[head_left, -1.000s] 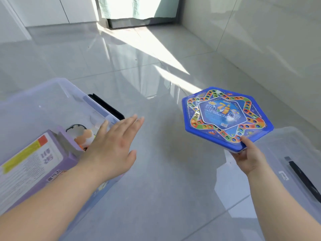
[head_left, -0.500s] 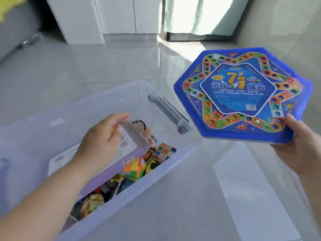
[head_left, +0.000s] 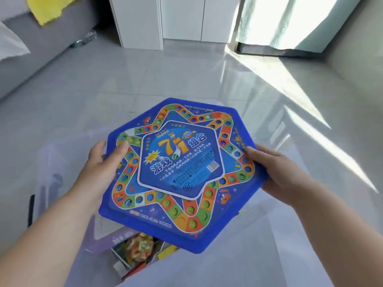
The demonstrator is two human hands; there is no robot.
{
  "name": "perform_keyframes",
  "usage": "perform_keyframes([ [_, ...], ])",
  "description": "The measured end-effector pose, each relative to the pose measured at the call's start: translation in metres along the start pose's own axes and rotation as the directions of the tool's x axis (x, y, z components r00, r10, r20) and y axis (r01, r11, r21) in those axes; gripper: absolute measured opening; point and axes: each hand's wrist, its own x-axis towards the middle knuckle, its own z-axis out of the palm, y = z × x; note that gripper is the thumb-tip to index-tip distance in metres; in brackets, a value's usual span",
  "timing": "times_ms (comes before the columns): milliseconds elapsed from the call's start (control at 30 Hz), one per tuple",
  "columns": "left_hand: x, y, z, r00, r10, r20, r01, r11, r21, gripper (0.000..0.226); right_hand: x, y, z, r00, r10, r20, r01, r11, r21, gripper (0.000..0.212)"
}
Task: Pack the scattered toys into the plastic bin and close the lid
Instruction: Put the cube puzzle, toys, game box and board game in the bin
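A blue hexagonal board game box point(head_left: 180, 175) with a colourful star track hangs level over the clear plastic bin point(head_left: 51, 166). My left hand point(head_left: 101, 168) grips its left edge, thumb on top. My right hand point(head_left: 275, 172) grips its right edge. The box hides most of the bin's inside. Below its near edge I see a purple box point(head_left: 112, 239) and several small colourful toys point(head_left: 138, 251) lying in the bin.
Glossy grey floor tiles surround the bin. A grey sofa point(head_left: 31, 50) with a yellow cloth stands at the far left, white cabinets point(head_left: 165, 19) at the back, a curtained window point(head_left: 290, 21) at the back right. A black latch point(head_left: 31, 210) shows on the bin's left side.
The game box has moved left from beside the bin to over it. My left hand left the purple box and took hold of the game box's left edge.
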Motion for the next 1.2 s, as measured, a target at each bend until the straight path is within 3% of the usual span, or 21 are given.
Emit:
perform_keyframes([
  [67,0.010,-0.002,-0.009,0.998,0.043,-0.039,-0.039,0.994,0.099,0.064,0.006,0.005,0.004,0.998,0.068,0.006,-0.068,0.997,-0.023,0.017],
  [133,0.017,0.003,-0.017,0.993,0.121,-0.009,-0.116,0.968,0.222,0.056,0.010,0.006,0.006,0.995,0.097,-0.025,-0.099,0.988,-0.118,0.014],
  [200,0.025,0.011,-0.026,0.976,0.209,0.064,-0.219,0.932,0.291,0.052,0.013,0.010,0.011,0.990,0.111,-0.088,-0.136,0.918,-0.372,0.022],
  [233,0.030,0.016,-0.031,0.960,0.257,0.108,-0.278,0.910,0.308,0.058,0.014,0.014,0.015,0.988,0.096,-0.118,-0.148,0.789,-0.597,0.026],
  [300,0.042,0.028,-0.041,0.932,0.306,0.193,-0.357,0.864,0.355,0.062,0.018,0.023,0.024,0.993,0.055,-0.102,-0.114,0.286,-0.951,0.028],
  [333,0.046,0.032,-0.045,0.921,0.307,0.238,-0.379,0.848,0.372,0.057,0.019,0.028,0.029,0.996,0.055,-0.064,-0.067,0.065,-0.996,0.028],
  [367,0.049,0.037,-0.046,0.916,0.285,0.282,-0.380,0.840,0.387,0.054,0.019,0.033,0.033,0.995,0.082,-0.051,-0.046,-0.053,-0.997,0.029],
  [400,0.051,0.040,-0.047,0.912,0.256,0.320,-0.373,0.841,0.392,0.059,0.018,0.034,0.037,0.994,0.091,-0.066,-0.058,-0.086,-0.995,0.030],
  [433,0.057,0.040,-0.049,0.911,0.238,0.337,-0.368,0.840,0.400,0.070,0.018,0.032,0.038,0.992,0.090,-0.093,-0.087,-0.069,-0.994,0.033],
  [500,0.063,0.039,-0.047,0.903,0.235,0.359,-0.377,0.834,0.403,0.075,0.016,0.026,0.037,0.988,-0.017,-0.154,-0.152,0.105,-0.983,0.038],
  [567,0.063,0.040,-0.041,0.901,0.203,0.384,-0.359,0.846,0.395,0.047,0.013,0.025,0.035,0.962,-0.153,-0.228,-0.168,0.328,-0.930,0.043],
  [600,0.066,0.040,-0.039,0.896,0.212,0.389,-0.370,0.842,0.393,0.039,0.011,0.026,0.034,0.951,-0.194,-0.242,-0.151,0.393,-0.907,0.050],
  [633,0.068,0.040,-0.036,0.887,0.234,0.397,-0.398,0.824,0.404,0.045,0.009,0.026,0.034,0.954,-0.192,-0.228,-0.132,0.412,-0.901,0.061],
  [700,0.069,0.043,-0.028,0.878,0.236,0.416,-0.425,0.783,0.453,0.046,0.010,0.027,0.034,0.979,-0.114,-0.170,-0.110,0.411,-0.905,0.072],
  [800,0.065,0.051,-0.011,0.865,0.242,0.439,-0.463,0.721,0.515,0.036,0.018,0.022,0.033,0.991,-0.015,-0.131,-0.113,0.427,-0.897,0.061],
  [900,0.063,0.056,0.006,0.877,0.264,0.402,-0.478,0.567,0.671,0.045,0.026,0.021,0.033,0.990,0.012,-0.139,-0.128,0.484,-0.866,0.050],
  [1000,0.066,0.053,0.020,0.901,0.280,0.330,-0.424,0.418,0.803,0.050,0.032,0.025,0.036,0.991,0.073,-0.114,-0.135,0.467,-0.874,0.048],
  [1133,0.065,0.045,0.022,0.910,0.274,0.311,-0.390,0.312,0.866,0.059,0.032,0.020,0.037,0.978,0.180,-0.108,-0.179,0.448,-0.876,0.049],
  [1200,0.064,0.043,0.021,0.894,0.295,0.336,-0.410,0.242,0.879,0.062,0.030,0.023,0.038,0.954,0.284,-0.099,-0.201,0.357,-0.912,0.036],
])
